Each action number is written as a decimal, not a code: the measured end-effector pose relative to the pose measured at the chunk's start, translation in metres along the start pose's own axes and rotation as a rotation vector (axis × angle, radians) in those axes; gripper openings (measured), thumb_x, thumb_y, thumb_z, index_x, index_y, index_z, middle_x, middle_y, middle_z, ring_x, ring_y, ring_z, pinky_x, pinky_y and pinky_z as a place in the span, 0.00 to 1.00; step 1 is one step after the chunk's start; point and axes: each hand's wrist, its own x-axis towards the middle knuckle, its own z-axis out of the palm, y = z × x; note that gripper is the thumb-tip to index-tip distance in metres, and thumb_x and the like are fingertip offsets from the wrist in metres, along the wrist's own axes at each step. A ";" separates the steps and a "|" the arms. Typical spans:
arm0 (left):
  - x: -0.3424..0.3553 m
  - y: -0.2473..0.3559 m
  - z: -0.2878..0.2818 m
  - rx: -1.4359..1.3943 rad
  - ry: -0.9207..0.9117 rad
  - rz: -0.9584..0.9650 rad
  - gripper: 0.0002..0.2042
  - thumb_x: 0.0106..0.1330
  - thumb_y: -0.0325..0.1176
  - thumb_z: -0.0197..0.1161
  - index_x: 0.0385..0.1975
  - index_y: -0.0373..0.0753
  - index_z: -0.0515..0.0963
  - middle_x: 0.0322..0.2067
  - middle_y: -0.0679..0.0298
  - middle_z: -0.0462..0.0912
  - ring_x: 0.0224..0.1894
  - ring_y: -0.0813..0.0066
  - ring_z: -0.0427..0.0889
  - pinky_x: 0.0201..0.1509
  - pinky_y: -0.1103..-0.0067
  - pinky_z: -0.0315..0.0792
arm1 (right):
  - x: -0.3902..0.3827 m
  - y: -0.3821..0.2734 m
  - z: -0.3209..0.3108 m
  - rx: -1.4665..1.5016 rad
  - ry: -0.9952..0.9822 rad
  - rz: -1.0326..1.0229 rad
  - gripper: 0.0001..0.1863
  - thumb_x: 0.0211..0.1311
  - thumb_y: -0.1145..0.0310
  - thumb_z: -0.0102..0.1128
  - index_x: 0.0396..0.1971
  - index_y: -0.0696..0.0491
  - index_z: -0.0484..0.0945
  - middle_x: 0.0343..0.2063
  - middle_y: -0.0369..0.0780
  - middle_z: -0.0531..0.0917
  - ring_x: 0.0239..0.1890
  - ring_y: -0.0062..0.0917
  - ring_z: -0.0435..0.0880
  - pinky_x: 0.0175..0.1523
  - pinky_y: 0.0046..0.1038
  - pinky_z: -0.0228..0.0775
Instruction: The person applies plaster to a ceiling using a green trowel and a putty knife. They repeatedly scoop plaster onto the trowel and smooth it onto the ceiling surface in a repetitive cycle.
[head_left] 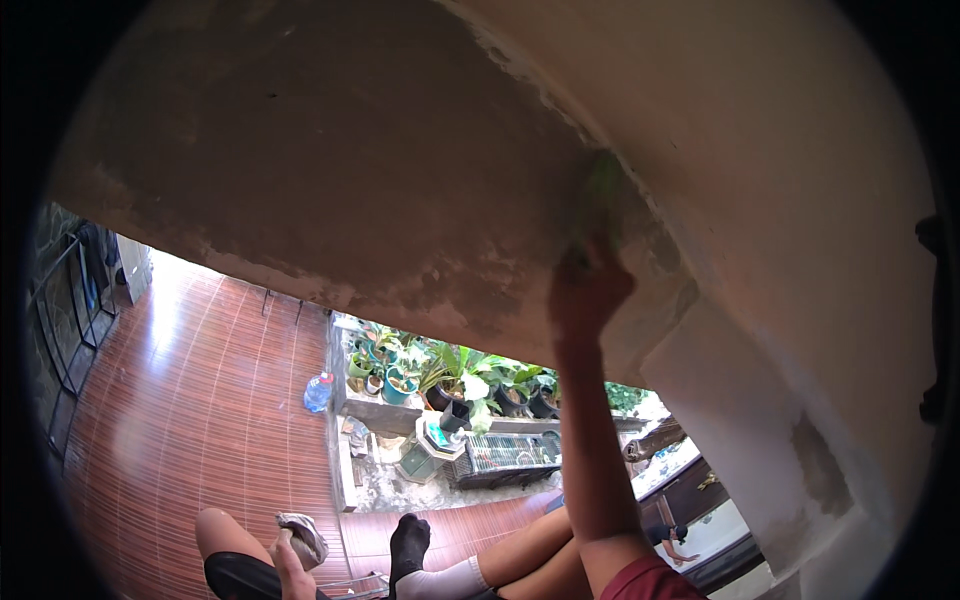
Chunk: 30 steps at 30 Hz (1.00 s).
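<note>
My right hand (590, 290) is raised overhead, its fingers closed round a green tool (603, 180) smeared by motion; its exact kind does not show. The tool is up against the brown-grey patchy surface (300, 130), close to the ragged edge where it meets the smooth beige plaster (780, 170). Low at the left, my left hand (292, 572) grips a crumpled greyish-white cloth (303, 540), partly hidden by the fingers. Bare knees and a foot in a dark sock (409, 548) show below.
Far beneath lies a reddish slatted floor (210, 390) with a clear plastic bottle (318, 393). Potted plants (460, 375) line a ledge beside a wire cage (505, 458). A dark metal rack (65, 320) stands left. Another person (672, 540) is at lower right.
</note>
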 end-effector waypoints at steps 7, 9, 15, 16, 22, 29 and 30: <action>0.000 -0.004 -0.002 -0.003 0.011 -0.017 0.12 0.65 0.41 0.51 0.34 0.38 0.74 0.29 0.63 0.77 0.30 0.71 0.78 0.33 0.74 0.74 | -0.118 -0.116 0.038 0.143 -0.366 -0.275 0.27 0.49 0.76 0.56 0.54 0.52 0.74 0.61 0.48 0.69 0.64 0.41 0.66 0.63 0.40 0.67; 0.000 -0.004 -0.002 -0.001 0.015 -0.019 0.12 0.65 0.41 0.51 0.35 0.38 0.74 0.29 0.63 0.77 0.30 0.71 0.78 0.34 0.74 0.74 | -0.138 -0.150 0.028 0.327 -0.469 -0.286 0.26 0.51 0.77 0.56 0.55 0.53 0.74 0.60 0.47 0.69 0.64 0.40 0.66 0.65 0.40 0.65; 0.002 -0.003 -0.002 -0.013 0.020 -0.017 0.13 0.66 0.41 0.51 0.35 0.37 0.74 0.29 0.63 0.77 0.30 0.72 0.77 0.34 0.75 0.74 | -0.103 -0.132 -0.027 0.553 -0.443 -0.206 0.31 0.43 0.86 0.55 0.54 0.56 0.74 0.55 0.47 0.75 0.55 0.38 0.78 0.55 0.35 0.75; 0.002 -0.003 -0.002 -0.014 0.023 -0.018 0.13 0.66 0.41 0.51 0.35 0.37 0.74 0.29 0.63 0.77 0.30 0.72 0.77 0.34 0.75 0.74 | -0.090 -0.116 -0.035 0.433 -0.379 -0.168 0.29 0.45 0.85 0.54 0.53 0.56 0.75 0.54 0.47 0.76 0.53 0.38 0.79 0.52 0.33 0.76; 0.003 -0.002 0.000 -0.019 0.020 -0.016 0.13 0.66 0.42 0.51 0.35 0.37 0.74 0.29 0.63 0.76 0.30 0.72 0.77 0.34 0.75 0.73 | 0.000 -0.038 -0.025 0.098 0.083 -0.109 0.22 0.53 0.81 0.54 0.50 0.56 0.78 0.48 0.48 0.80 0.49 0.33 0.82 0.51 0.30 0.76; 0.004 0.002 -0.003 -0.022 0.018 -0.020 0.14 0.66 0.42 0.51 0.35 0.36 0.74 0.29 0.64 0.76 0.30 0.73 0.77 0.35 0.76 0.73 | -0.008 -0.085 0.033 -0.133 -0.149 -0.179 0.29 0.45 0.77 0.58 0.53 0.52 0.74 0.62 0.48 0.67 0.63 0.42 0.68 0.57 0.39 0.73; 0.003 0.001 -0.003 -0.020 0.020 -0.024 0.14 0.66 0.43 0.51 0.35 0.36 0.74 0.29 0.64 0.76 0.30 0.73 0.77 0.35 0.76 0.73 | -0.018 -0.097 0.042 -0.049 -0.215 -0.199 0.26 0.45 0.76 0.59 0.50 0.52 0.75 0.61 0.49 0.68 0.64 0.45 0.66 0.61 0.42 0.68</action>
